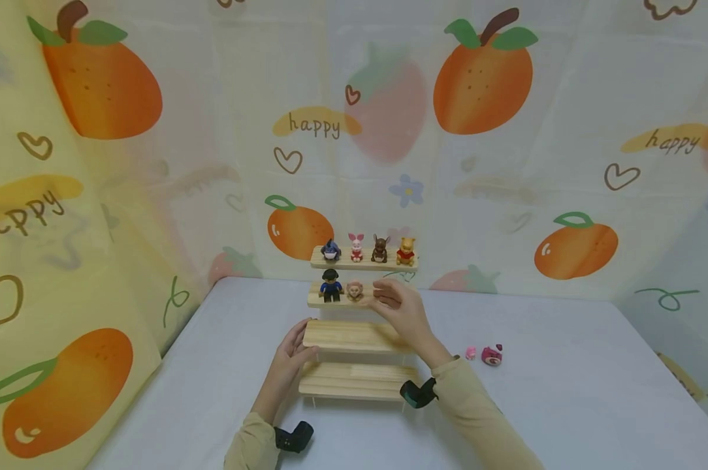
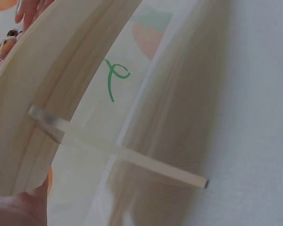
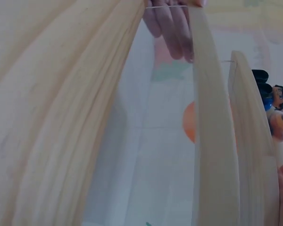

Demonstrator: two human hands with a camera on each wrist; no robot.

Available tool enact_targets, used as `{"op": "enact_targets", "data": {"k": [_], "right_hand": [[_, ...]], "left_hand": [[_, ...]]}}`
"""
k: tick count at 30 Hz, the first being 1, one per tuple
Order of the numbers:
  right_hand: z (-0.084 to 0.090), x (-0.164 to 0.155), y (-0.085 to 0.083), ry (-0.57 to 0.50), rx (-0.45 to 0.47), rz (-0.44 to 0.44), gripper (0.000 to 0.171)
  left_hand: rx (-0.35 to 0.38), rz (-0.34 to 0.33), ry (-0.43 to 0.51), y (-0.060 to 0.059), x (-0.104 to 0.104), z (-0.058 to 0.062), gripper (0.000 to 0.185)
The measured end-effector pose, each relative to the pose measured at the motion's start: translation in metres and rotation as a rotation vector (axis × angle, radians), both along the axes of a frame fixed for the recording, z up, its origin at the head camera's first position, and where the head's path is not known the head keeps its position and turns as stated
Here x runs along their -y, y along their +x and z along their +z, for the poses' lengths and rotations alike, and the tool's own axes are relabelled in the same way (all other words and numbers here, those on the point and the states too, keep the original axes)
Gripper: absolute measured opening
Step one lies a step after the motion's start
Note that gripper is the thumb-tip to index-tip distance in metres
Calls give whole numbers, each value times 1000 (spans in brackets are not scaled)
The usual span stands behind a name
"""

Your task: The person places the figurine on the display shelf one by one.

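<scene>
Now, steady the stepped wooden shelf with the left hand, fingers curled around the third tier's left end; keep the right hand, fingers loosely extended at the second tier beside the pink figure, slow to avoid toppling figures.

The wooden stand has four shelves. Four small figures stand on the far top shelf, and two figures on the shelf below. Two pink toys lie on the surface to the right.
</scene>
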State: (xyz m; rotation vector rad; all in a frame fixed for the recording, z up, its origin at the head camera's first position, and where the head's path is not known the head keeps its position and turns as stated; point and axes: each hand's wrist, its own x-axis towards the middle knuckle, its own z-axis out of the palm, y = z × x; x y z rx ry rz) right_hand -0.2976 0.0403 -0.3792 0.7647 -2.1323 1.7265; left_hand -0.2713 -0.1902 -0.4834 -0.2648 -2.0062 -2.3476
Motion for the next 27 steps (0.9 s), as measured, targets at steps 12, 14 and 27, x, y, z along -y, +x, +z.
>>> {"op": "enact_targets", "data": {"k": [12, 14, 27], "right_hand": [[-3, -17, 9, -26, 11, 8, 29], [-4, -20, 11, -25, 10, 7, 28], [-12, -42, 21, 15, -31, -95, 17]], "left_hand": [[-25, 18, -7, -2, 1, -5, 68], [-28, 17, -14, -3, 0, -6, 68], [-20, 21, -21, -2, 0, -6, 68]]}}
